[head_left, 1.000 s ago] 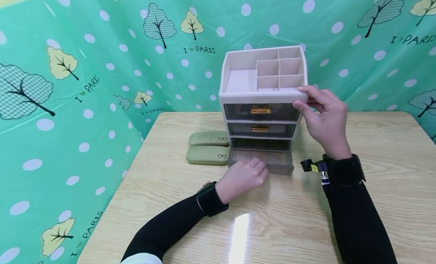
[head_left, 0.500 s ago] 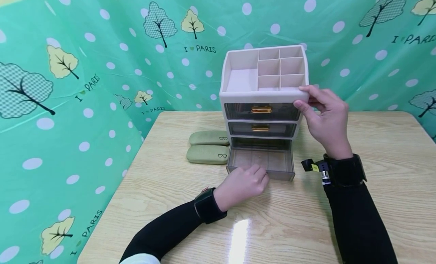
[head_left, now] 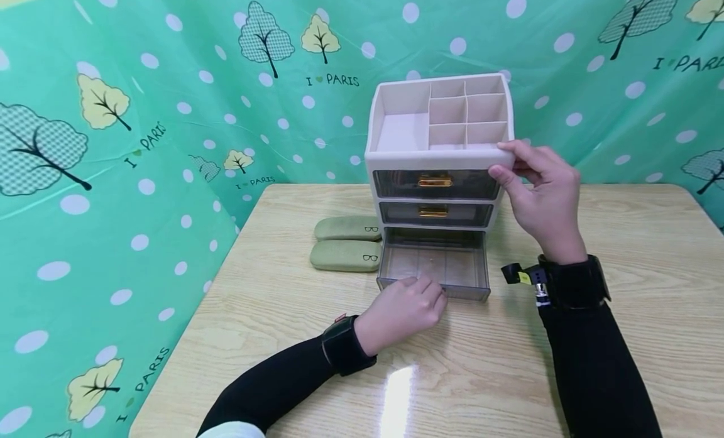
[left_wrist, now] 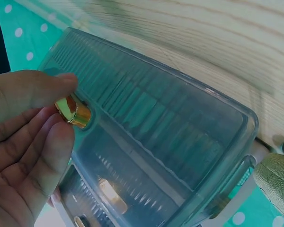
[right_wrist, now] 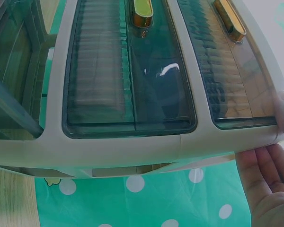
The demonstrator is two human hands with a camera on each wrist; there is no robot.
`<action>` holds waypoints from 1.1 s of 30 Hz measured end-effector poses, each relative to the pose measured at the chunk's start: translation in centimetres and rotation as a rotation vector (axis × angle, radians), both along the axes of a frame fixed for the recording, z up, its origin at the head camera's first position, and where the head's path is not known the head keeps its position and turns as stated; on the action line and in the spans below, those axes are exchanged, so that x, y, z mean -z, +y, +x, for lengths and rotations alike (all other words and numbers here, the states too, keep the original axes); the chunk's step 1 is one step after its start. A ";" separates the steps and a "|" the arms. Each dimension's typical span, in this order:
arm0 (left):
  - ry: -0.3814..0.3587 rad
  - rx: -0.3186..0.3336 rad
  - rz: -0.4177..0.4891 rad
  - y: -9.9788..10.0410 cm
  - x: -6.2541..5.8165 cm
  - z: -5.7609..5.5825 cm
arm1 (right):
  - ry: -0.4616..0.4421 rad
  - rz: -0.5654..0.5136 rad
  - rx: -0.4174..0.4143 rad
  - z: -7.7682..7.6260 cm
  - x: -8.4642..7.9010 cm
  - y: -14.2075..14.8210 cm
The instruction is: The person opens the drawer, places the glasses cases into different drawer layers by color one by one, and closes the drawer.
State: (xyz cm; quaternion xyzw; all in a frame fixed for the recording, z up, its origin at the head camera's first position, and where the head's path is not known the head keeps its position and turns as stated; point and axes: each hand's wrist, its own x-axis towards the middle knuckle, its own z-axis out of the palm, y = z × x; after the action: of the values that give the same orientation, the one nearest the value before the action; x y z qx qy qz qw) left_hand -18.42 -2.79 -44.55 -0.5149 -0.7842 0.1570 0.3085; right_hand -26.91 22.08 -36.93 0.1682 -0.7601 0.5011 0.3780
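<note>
A white desktop organizer (head_left: 438,155) with smoky clear drawers stands on the table. Its bottom drawer (head_left: 460,268) is pulled out and looks bare inside. My left hand (head_left: 403,312) is at that drawer's front; in the left wrist view its thumb and fingers pinch the gold handle (left_wrist: 75,111). At the organizer's upper right front corner, my right hand (head_left: 543,196) grips the white frame, thumb in front and fingers at the top and side. The top drawer (head_left: 469,185) and middle drawer (head_left: 466,215) are closed, each with a gold handle.
Two green glasses cases (head_left: 342,256) lie side by side left of the organizer, close against the pulled-out drawer. A wooden table (head_left: 271,312) bears everything. Behind hangs a green dotted cloth (head_left: 317,124). Divided compartments (head_left: 447,111) form the organizer's top.
The left hand has drawn the bottom drawer a little farther out toward me, mostly in the first half second. The right hand keeps its grip on the corner.
</note>
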 end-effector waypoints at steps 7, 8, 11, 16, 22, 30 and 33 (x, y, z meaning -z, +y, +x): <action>-0.111 0.082 0.120 -1.7 -1.4 -0.4 | -0.008 0.005 0.013 0.7 -0.5 -0.4; -0.125 0.097 0.156 -2.1 -1.7 -0.6 | -0.006 0.015 0.011 0.5 -0.3 -0.2; -0.147 0.109 0.236 -3.4 -2.4 -1.3 | -0.005 0.019 0.009 0.2 0.0 0.1; -0.145 0.056 0.301 -5.4 -2.9 -2.4 | -0.007 0.004 0.010 0.1 -0.1 0.3; -0.149 -0.032 0.376 -8.1 -2.9 -3.7 | -0.005 -0.003 -0.005 0.2 -0.3 0.1; -0.255 -0.201 0.346 -10.6 -2.3 -5.7 | -0.002 -0.009 -0.002 0.1 -0.3 0.0; -0.310 -0.254 0.317 -11.3 -1.9 -6.3 | -0.003 -0.005 -0.001 0.0 -0.2 -0.1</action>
State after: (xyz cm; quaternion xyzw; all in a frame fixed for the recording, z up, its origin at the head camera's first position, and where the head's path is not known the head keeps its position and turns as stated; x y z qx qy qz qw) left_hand -24.67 -14.05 -42.63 -0.3752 -0.8955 -0.0112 0.2392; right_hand -26.90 22.00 -36.73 0.1671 -0.7591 0.5036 0.3771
